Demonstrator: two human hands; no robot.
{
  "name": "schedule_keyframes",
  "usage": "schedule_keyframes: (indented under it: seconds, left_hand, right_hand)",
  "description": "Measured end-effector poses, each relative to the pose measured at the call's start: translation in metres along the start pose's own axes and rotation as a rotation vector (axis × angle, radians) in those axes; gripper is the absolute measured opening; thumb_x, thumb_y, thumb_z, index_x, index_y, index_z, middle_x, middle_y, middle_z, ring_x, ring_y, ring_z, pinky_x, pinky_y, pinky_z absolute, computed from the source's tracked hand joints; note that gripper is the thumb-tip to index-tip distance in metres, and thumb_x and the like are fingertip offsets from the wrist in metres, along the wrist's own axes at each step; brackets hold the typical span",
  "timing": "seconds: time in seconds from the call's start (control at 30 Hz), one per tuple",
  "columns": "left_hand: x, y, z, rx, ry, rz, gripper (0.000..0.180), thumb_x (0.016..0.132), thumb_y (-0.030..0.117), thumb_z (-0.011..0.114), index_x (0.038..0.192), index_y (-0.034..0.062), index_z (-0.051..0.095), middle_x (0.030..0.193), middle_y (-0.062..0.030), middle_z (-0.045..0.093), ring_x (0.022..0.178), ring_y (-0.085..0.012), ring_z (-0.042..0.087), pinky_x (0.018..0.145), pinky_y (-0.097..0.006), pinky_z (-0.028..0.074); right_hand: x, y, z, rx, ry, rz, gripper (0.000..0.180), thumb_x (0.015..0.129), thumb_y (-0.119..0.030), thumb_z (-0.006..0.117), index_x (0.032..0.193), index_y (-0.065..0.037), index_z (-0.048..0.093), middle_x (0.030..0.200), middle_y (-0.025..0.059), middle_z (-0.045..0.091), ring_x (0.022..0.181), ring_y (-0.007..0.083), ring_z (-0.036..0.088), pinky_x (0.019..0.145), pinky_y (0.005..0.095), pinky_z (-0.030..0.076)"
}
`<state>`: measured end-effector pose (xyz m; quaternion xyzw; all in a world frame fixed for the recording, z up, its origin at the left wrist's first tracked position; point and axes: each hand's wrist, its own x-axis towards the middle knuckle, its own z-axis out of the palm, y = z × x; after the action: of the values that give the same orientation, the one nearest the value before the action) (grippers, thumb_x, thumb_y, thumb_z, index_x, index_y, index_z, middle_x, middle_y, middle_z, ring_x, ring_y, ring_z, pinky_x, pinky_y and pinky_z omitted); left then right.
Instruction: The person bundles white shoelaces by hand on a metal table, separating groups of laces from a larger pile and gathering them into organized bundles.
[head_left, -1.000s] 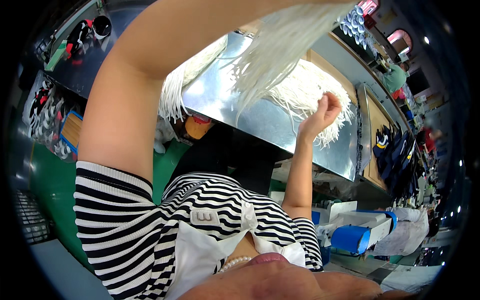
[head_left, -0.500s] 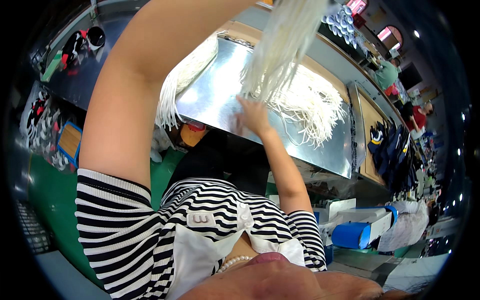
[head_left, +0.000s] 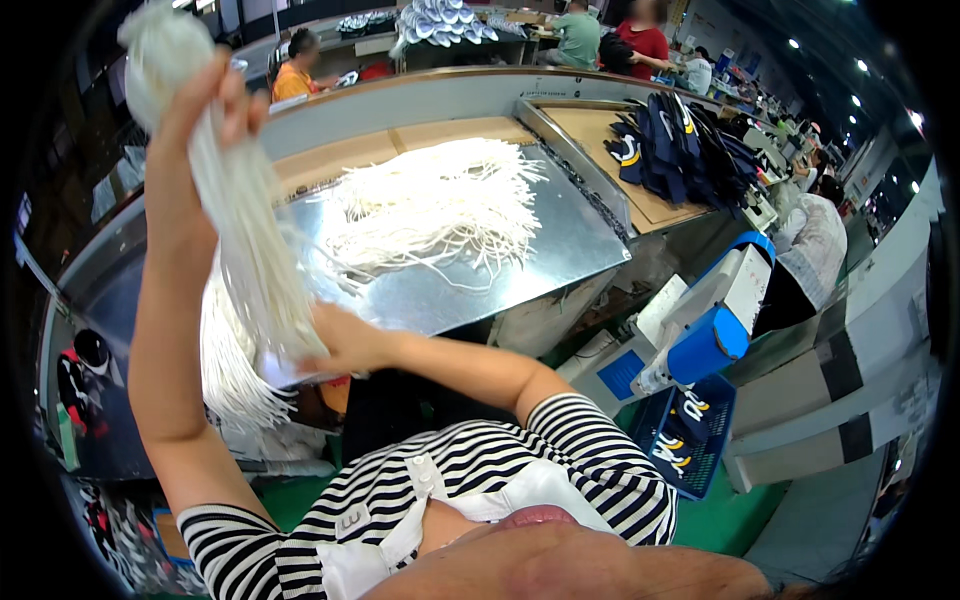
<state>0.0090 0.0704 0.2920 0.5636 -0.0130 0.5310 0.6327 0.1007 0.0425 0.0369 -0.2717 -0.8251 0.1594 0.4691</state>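
Observation:
High on the left, my left hand (head_left: 215,105) is closed around the upper part of a long bundle of white cords (head_left: 250,225). Above the fist the bundle bulges into a pale, rounded tuft. Its strands hang down toward my right hand (head_left: 350,340), which is at the lower end of the bundle. The right fingers are partly hidden by the strands, so their grip does not show. Behind my hands, a loose pile of white cords (head_left: 430,215) lies on the metal tabletop (head_left: 570,255). More white cords (head_left: 235,385) drape over the table's near edge at the left.
A tray with dark blue cut pieces (head_left: 660,150) adjoins the table at the right. Nearer stands a white and blue machine (head_left: 705,340), with a blue basket (head_left: 690,435) of dark pieces below. Several people work beyond the raised table back (head_left: 400,105).
The cord bundle has swung from above the middle of the table to the left, held up by my left hand. My right hand has come to its lower end. The view has turned.

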Motion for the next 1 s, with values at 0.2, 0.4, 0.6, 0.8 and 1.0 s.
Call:
schedule_keyframes:
  seconds: [0.2,0.4,0.6,0.8,1.0]
  left_hand:
    - [-0.075,0.013,-0.063,-0.120,0.187,-0.072,0.010,0.096,0.013,0.051,0.098,0.0034,0.048,0.067,0.0029,0.039,0.049,-0.0042,0.033,0.055,-0.020,0.034]
    - [-0.105,0.035,-0.077,-0.096,0.179,-0.020,0.017,0.096,0.013,0.050,0.107,0.0001,0.047,0.070,0.0023,0.042,0.049,-0.0036,0.036,0.055,-0.019,0.038]
    - [-0.172,-0.062,-0.076,-0.020,0.275,-0.925,0.014,0.086,0.011,0.063,0.091,0.0024,0.054,0.062,-0.0022,0.051,0.049,-0.0098,0.044,0.055,-0.030,0.043]
    - [-0.191,-0.129,-0.050,-0.194,0.149,-0.987,0.020,0.087,0.010,0.061,0.103,0.0014,0.054,0.062,-0.0028,0.050,0.046,-0.0101,0.042,0.055,-0.027,0.041]
    - [-0.199,-0.146,-0.048,-0.292,0.156,-1.031,0.026,0.087,0.012,0.062,0.108,0.0006,0.052,0.065,-0.0019,0.050,0.048,-0.0104,0.045,0.056,-0.027,0.044]
  right_hand:
    - [-0.119,0.027,0.048,0.188,-0.822,0.533,0.053,0.079,-0.044,0.066,0.112,-0.004,0.062,0.095,0.0188,0.068,0.086,0.0355,0.065,0.075,0.0416,0.051]
    - [-0.204,0.057,0.012,0.012,-0.763,0.707,0.041,0.083,-0.037,0.066,0.109,-0.005,0.065,0.101,0.0152,0.067,0.093,0.0301,0.065,0.079,0.0376,0.051]
    - [-0.101,0.019,-0.074,0.106,0.182,0.700,0.019,0.091,-0.011,0.056,0.106,-0.001,0.061,0.085,0.0055,0.065,0.069,0.0116,0.061,0.064,0.0249,0.049]
    - [-0.036,-0.045,-0.086,-0.148,0.347,0.238,0.022,0.081,0.009,0.061,0.101,0.001,0.062,0.093,0.0086,0.059,0.066,0.0146,0.061,0.057,0.0242,0.047]
    - [-0.052,-0.038,-0.088,-0.220,0.287,0.331,0.024,0.079,0.008,0.064,0.100,-0.002,0.063,0.093,0.0116,0.060,0.072,0.0210,0.063,0.060,0.0280,0.050]
